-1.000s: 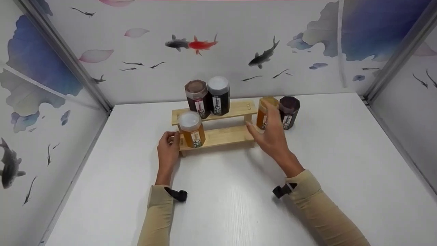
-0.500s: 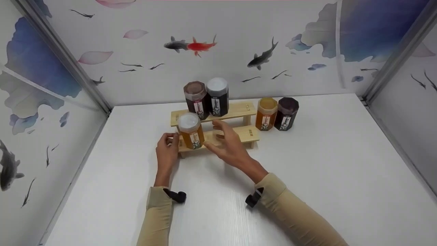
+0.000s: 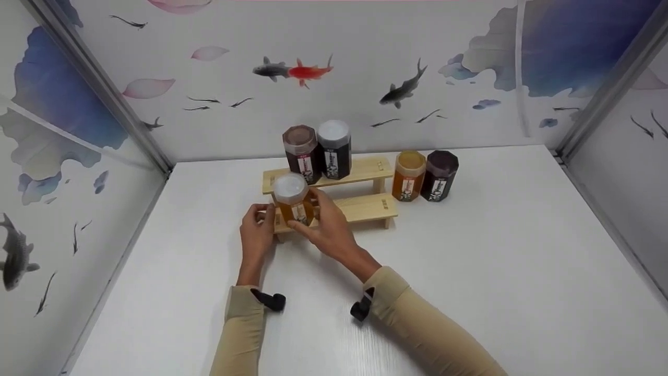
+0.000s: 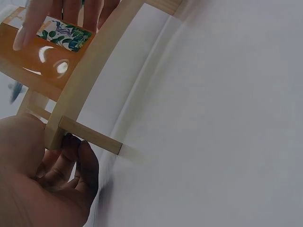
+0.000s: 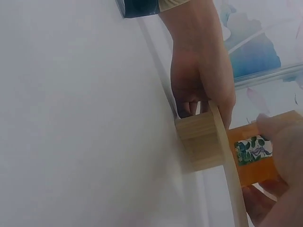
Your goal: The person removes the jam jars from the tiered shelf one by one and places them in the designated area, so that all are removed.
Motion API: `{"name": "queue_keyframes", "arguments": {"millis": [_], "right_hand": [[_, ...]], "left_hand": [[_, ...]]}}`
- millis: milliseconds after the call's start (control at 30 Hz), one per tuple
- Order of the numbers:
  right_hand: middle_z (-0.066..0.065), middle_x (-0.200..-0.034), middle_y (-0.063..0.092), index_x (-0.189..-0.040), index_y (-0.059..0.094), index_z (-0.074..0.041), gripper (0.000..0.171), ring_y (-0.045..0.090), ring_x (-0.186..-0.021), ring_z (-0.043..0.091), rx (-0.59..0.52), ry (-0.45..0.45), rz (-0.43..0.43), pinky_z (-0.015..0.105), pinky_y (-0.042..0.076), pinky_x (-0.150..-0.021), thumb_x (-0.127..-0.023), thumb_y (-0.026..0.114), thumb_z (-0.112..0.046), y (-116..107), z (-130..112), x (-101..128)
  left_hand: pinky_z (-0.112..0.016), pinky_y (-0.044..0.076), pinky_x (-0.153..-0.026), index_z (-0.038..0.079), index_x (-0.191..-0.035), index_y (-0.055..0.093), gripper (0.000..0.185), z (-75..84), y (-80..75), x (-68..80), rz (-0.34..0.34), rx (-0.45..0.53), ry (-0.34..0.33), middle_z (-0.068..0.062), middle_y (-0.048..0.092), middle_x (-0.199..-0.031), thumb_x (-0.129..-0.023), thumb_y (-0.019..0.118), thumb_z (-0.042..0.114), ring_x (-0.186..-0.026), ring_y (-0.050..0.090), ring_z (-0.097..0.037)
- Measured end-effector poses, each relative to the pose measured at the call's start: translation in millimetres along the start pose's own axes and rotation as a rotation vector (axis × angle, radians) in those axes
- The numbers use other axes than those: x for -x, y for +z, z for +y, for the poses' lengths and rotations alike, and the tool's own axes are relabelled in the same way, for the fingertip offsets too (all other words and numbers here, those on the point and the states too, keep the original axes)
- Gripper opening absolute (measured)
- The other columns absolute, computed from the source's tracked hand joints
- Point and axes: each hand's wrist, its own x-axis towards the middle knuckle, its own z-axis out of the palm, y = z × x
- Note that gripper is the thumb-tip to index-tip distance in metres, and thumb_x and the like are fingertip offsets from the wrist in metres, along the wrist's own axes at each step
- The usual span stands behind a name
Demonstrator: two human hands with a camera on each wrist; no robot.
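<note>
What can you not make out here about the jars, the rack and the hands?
- Head view: jar labels too small to read.
- Head view: the amber jar hides the right hand fingertips.
- Left wrist view: left hand cut by the edge.
- Right wrist view: rack blurred.

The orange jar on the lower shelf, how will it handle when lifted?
The orange jar looks full, so probably heavy for its size. Tall and narrow, it may tip if pushed high. Its flat sides should give the right hand decent grip, while the left hand steadies the wooden shelf.

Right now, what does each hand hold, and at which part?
The right hand grips the orange jar round its lower body; the left hand holds the wooden rack at its left end.
</note>
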Motion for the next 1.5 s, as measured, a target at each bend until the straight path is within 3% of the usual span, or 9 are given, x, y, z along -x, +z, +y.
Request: {"name": "queue_keyframes", "arguments": {"millis": [133,267,467,733,900,1233,1500], "right_hand": [[0.010,-0.140,0.065,-0.160,0.045,-0.009,0.087,0.066,-0.122,0.023,0.026,0.000,0.025,0.042,0.060,-0.097,-0.090,0.091,-0.035,-0.2,2.5,4.4],[0.011,-0.141,0.064,-0.156,0.049,-0.008,0.084,0.066,-0.125,0.024,0.038,-0.019,0.038,0.040,0.059,-0.100,-0.089,0.092,-0.034,-2.5,3.0,7.3],[0.012,-0.138,0.064,-0.151,0.053,-0.007,0.079,0.069,-0.125,0.030,-0.007,-0.025,0.063,0.041,0.061,-0.101,-0.087,0.093,-0.030,-8.1,4.5,11.9],[0.011,-0.140,0.065,-0.148,0.056,-0.006,0.079,0.069,-0.123,0.026,-0.029,-0.026,0.152,0.038,0.061,-0.101,-0.084,0.095,-0.028,-29.2,12.2,19.6],[0.012,-0.139,0.066,-0.146,0.057,-0.005,0.076,0.068,-0.124,0.027,0.000,-0.024,0.217,0.042,0.059,-0.103,-0.083,0.094,-0.025,-53.6,20.5,23.9],[0.011,-0.131,0.065,-0.143,0.057,-0.005,0.070,0.066,-0.114,0.023,-0.025,-0.021,0.373,0.049,0.059,-0.097,-0.085,0.093,-0.018,-120.6,49.9,31.7],[0.008,-0.135,0.063,-0.146,0.058,-0.006,0.072,0.058,-0.113,0.011,0.027,0.026,0.534,0.036,0.053,-0.094,-0.088,0.093,-0.028,-179.3,78.1,42.2]], "left_hand": [[-0.031,0.054,-0.069,0.013,-0.127,0.067,0.035,-0.8,1.7,1.2,-0.015,0.001,-0.012,-0.011,0.070,-0.107,-0.113,0.057,0.042,-0.087,0.063,-0.022],[-0.030,0.054,-0.069,0.012,-0.127,0.067,0.035,-0.9,1.3,1.2,-0.010,-0.008,0.002,-0.010,0.070,-0.106,-0.113,0.056,0.042,-0.087,0.063,-0.022],[-0.028,0.052,-0.068,0.011,-0.127,0.068,0.034,0.5,-0.4,0.5,-0.004,-0.004,0.007,-0.010,0.071,-0.102,-0.113,0.057,0.041,-0.085,0.064,-0.019],[-0.027,0.052,-0.069,0.011,-0.128,0.067,0.036,2.8,-1.8,-0.2,-0.017,0.004,0.002,-0.009,0.071,-0.106,-0.113,0.056,0.042,-0.087,0.064,-0.018],[-0.026,0.050,-0.067,0.010,-0.127,0.068,0.034,1.9,-2.5,-0.5,-0.003,0.007,0.014,-0.008,0.070,-0.101,-0.113,0.057,0.040,-0.083,0.063,-0.017],[-0.027,0.052,-0.069,0.010,-0.127,0.067,0.035,4.4,-2.1,0.9,-0.006,0.009,-0.005,-0.010,0.070,-0.104,-0.113,0.057,0.040,-0.086,0.064,-0.018],[-0.024,0.048,-0.065,0.009,-0.126,0.069,0.033,-1.0,0.0,-2.2,0.016,-0.009,0.023,-0.009,0.071,-0.099,-0.112,0.058,0.038,-0.081,0.062,-0.015]]}}
